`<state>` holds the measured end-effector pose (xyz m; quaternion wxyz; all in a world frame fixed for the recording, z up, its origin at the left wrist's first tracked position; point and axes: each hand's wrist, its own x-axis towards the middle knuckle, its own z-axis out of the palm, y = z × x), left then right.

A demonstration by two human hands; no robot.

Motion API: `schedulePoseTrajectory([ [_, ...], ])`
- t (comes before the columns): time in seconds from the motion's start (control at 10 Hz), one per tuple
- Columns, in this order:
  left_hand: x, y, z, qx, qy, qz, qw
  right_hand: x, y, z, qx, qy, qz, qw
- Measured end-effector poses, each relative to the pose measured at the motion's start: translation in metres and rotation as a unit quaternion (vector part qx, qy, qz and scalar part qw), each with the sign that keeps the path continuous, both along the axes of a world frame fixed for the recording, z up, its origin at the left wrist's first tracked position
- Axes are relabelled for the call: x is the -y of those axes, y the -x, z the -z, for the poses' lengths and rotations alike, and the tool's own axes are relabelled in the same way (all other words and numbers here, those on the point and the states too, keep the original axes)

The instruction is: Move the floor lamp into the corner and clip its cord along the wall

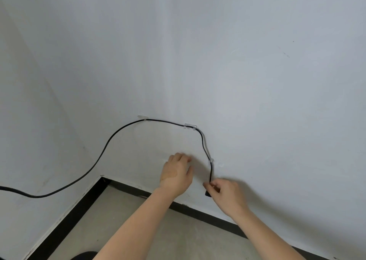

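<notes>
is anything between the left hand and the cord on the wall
Nothing visible. The left hand rests on bare wall just left of the cord, which runs down through a clear clip to the right hand.

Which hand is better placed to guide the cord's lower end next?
Right. The right hand already has its grip on the cord just below the lowest clip. The left hand rests open against the wall, beside the cord without touching it.
</notes>
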<state>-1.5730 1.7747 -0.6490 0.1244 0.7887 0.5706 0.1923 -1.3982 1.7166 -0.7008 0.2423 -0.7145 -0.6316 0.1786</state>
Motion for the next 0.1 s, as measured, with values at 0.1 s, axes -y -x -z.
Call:
schedulePoseTrajectory([
  [0.1, -0.0021, 0.0199, 0.0205, -0.118, 0.033, -0.016, 0.992, 0.0081, -0.0107, -0.0048, 0.055, -0.001, -0.019, 0.998],
])
